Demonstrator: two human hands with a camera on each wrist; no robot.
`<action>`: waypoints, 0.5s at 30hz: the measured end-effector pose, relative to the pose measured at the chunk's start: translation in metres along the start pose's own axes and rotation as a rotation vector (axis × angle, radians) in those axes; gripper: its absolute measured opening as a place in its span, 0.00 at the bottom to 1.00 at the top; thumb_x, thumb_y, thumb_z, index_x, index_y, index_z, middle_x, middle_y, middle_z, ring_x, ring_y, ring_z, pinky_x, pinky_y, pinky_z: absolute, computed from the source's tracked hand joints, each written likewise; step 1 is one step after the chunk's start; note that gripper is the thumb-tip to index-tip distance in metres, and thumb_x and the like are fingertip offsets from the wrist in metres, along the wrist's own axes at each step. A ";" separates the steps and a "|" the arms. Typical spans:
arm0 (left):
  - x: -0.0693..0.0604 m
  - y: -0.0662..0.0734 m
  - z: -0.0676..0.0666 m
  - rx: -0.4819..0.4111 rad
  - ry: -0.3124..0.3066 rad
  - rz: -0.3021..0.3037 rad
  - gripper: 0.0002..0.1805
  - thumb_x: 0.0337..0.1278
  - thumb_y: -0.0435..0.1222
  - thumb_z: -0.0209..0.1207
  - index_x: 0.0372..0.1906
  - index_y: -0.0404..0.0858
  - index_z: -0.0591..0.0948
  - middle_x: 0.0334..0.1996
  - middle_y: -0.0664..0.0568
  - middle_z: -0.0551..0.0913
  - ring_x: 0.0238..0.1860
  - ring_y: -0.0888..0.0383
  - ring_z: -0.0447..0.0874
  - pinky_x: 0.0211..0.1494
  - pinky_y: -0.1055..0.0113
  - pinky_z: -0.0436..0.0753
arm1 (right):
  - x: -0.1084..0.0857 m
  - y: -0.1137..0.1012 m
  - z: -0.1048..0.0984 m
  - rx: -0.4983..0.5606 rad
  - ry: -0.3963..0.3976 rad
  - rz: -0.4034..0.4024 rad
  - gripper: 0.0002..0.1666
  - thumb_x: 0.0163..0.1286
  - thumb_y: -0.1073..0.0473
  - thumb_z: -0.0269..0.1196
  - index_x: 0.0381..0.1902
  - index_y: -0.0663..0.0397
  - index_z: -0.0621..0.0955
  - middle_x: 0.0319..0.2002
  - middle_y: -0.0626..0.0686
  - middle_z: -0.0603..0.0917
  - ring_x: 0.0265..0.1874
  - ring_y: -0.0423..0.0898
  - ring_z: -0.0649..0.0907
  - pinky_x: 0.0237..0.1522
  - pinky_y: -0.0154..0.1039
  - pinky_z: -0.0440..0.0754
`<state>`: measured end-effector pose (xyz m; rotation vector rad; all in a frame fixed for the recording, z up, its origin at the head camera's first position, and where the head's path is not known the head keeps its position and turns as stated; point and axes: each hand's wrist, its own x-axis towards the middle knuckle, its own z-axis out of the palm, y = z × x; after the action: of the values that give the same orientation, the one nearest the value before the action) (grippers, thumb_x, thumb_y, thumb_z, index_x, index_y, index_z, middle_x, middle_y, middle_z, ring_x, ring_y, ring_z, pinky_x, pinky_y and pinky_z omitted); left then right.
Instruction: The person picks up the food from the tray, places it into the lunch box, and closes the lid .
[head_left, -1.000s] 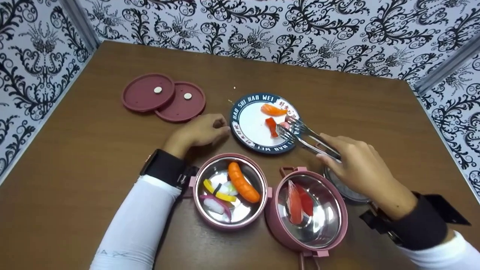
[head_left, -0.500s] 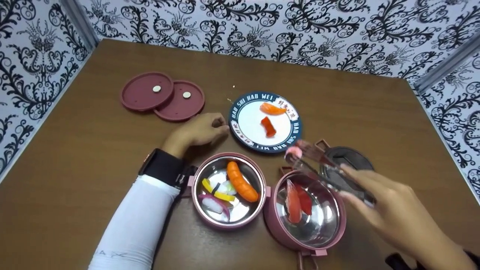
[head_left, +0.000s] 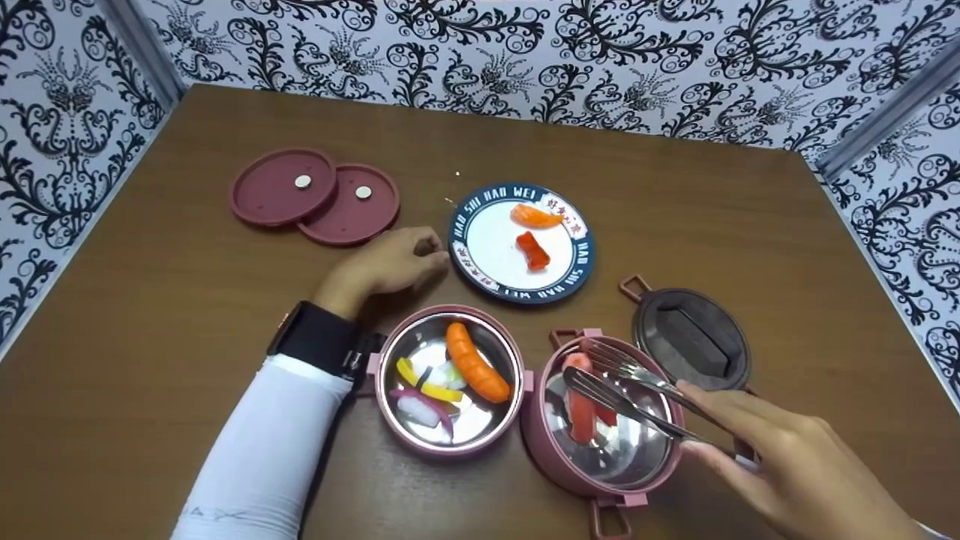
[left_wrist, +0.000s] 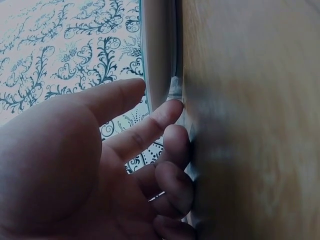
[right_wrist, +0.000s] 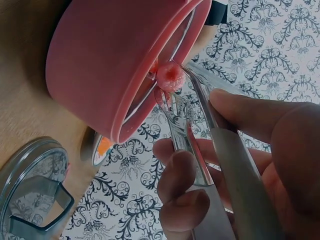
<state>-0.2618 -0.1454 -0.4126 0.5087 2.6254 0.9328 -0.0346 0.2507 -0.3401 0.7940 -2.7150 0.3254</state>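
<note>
Metal tongs (right_wrist: 245, 180) gripped in right hand (head_left: 795, 459), red piece (head_left: 606, 416) half hidden beneath, left hand (head_left: 391, 264) loose

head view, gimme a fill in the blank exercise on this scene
The right hand grips a pair of fork-tipped metal ____.
The plate bears exactly ____ pieces of food.
The sausage is coloured ____.
The left hand is holding ____.

Missing words: tongs; two; orange; nothing.
</note>
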 end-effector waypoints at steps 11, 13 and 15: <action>-0.002 -0.001 0.001 -0.026 0.003 -0.003 0.18 0.71 0.49 0.54 0.53 0.40 0.78 0.48 0.43 0.82 0.50 0.47 0.79 0.61 0.52 0.75 | 0.000 -0.003 0.000 -0.033 -0.061 0.025 0.37 0.47 0.50 0.80 0.58 0.42 0.84 0.47 0.42 0.89 0.39 0.43 0.89 0.41 0.21 0.79; -0.002 -0.001 0.001 -0.030 0.005 0.002 0.18 0.71 0.49 0.54 0.52 0.40 0.78 0.49 0.44 0.82 0.51 0.47 0.79 0.61 0.52 0.75 | 0.001 -0.003 -0.001 -0.022 -0.048 0.021 0.38 0.46 0.51 0.81 0.58 0.42 0.84 0.47 0.42 0.89 0.39 0.43 0.89 0.42 0.20 0.79; -0.002 -0.001 0.001 -0.032 0.004 0.005 0.18 0.71 0.48 0.54 0.52 0.40 0.78 0.51 0.44 0.82 0.52 0.47 0.79 0.62 0.52 0.75 | 0.002 -0.004 -0.002 -0.012 -0.035 0.010 0.38 0.46 0.52 0.81 0.59 0.43 0.84 0.48 0.42 0.89 0.40 0.44 0.89 0.44 0.20 0.79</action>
<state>-0.2599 -0.1466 -0.4138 0.5063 2.6098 0.9762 -0.0338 0.2470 -0.3371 0.7905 -2.7520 0.2998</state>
